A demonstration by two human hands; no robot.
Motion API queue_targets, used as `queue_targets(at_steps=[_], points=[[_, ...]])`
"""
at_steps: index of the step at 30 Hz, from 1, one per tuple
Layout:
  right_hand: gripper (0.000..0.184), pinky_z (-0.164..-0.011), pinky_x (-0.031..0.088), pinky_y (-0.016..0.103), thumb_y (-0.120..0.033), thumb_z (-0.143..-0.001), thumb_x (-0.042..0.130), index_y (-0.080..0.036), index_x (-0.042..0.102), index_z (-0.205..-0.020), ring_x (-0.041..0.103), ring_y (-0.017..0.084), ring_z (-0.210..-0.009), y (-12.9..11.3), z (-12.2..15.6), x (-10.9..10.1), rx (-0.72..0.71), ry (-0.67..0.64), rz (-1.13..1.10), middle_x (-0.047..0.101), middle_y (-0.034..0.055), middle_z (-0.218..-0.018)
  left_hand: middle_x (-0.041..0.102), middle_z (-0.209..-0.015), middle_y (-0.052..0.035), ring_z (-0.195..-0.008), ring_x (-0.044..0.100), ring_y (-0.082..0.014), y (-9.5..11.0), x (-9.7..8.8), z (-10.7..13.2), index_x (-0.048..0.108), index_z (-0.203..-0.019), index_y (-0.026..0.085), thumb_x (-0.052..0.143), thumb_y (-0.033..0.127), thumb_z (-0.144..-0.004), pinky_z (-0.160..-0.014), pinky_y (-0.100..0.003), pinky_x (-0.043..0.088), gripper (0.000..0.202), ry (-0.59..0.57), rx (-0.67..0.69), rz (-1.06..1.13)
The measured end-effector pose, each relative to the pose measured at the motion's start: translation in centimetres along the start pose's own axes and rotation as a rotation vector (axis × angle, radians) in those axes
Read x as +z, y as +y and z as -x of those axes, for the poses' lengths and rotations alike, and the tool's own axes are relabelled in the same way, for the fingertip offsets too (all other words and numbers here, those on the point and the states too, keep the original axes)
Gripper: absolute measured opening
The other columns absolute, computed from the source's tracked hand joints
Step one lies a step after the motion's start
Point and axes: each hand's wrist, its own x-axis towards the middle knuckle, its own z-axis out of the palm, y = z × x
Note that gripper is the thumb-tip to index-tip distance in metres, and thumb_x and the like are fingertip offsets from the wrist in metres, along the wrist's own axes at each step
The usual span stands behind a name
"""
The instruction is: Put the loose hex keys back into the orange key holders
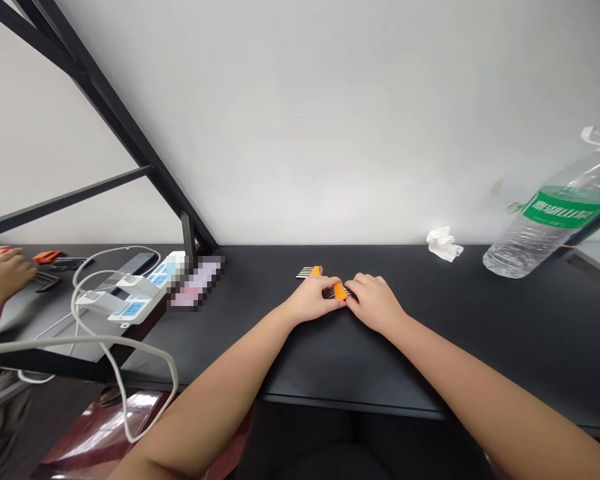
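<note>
My left hand (314, 298) has its thumb and fingers curled round an orange holder (341, 291) with thin metal rods, which look like hex keys. My right hand (374, 300) meets it from the right, thumb and fingertips pinched at the rods on that side. Just behind my left hand lies another orange piece (317, 271) with several silver rods (305, 273) pointing left. Whether the two orange pieces are joined is hidden by my left fingers. Both hands rest low over the black table (360, 373).
On the right, a large water bottle (545, 220) leans; a crumpled tissue (444, 243) lies near the wall. Left are a blurred-out pinkish item (197, 283), a power strip (150, 287) with white cables (125, 400), a black frame (145, 153), and another person's hand (7, 277) by tools.
</note>
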Motion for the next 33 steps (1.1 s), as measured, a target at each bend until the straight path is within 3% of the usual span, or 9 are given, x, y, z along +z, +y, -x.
queue_targets(at_steps=[5,22,28,33], points=[[0.022,-0.079,0.033,0.033,-0.023,-0.099,0.05,-0.02,0.071,-0.091,0.059,0.019,-0.088,-0.06,0.01,-0.29,0.016,0.016,0.001,0.066,0.0054,-0.093,0.053,-0.072,0.0038,-0.071,0.049,-0.0159,0.35,-0.05,0.04,0.057,-0.081,0.022,0.067,0.041,-0.086,-0.066,-0.029,0.039,0.022,-0.011,-0.004,0.045],[0.028,-0.078,0.035,0.033,-0.026,-0.1,0.047,-0.019,0.073,-0.089,0.059,0.018,-0.08,0.15,0.1,-0.33,0.006,0.034,0.058,0.066,0.0064,-0.091,0.056,-0.075,0.003,-0.073,0.051,-0.0167,0.82,-0.2,0.16,0.061,-0.086,0.023,0.066,0.038,-0.086,-0.068,-0.03,0.041,0.016,-0.001,0.016,0.031],[0.026,-0.083,0.037,0.033,-0.024,-0.093,0.055,-0.02,0.068,-0.115,0.061,0.02,-0.093,0.23,-0.25,-0.45,0.017,0.015,0.0,0.067,0.0073,-0.107,0.06,-0.079,0.0017,-0.074,0.052,-0.0169,0.59,-0.07,0.15,0.062,-0.085,0.021,0.067,0.039,-0.086,-0.068,-0.03,0.041,0.018,-0.033,0.04,0.034],[0.018,-0.08,0.035,0.031,-0.016,-0.091,0.054,-0.022,0.07,-0.098,0.06,0.019,-0.09,0.12,-0.35,-0.48,0.032,-0.036,-0.045,0.066,0.0049,-0.097,0.064,-0.085,-0.0007,-0.077,0.056,-0.0185,0.56,0.27,0.1,0.069,-0.101,0.022,0.066,0.039,-0.088,-0.071,-0.031,0.044,0.022,-0.05,0.083,0.038]])
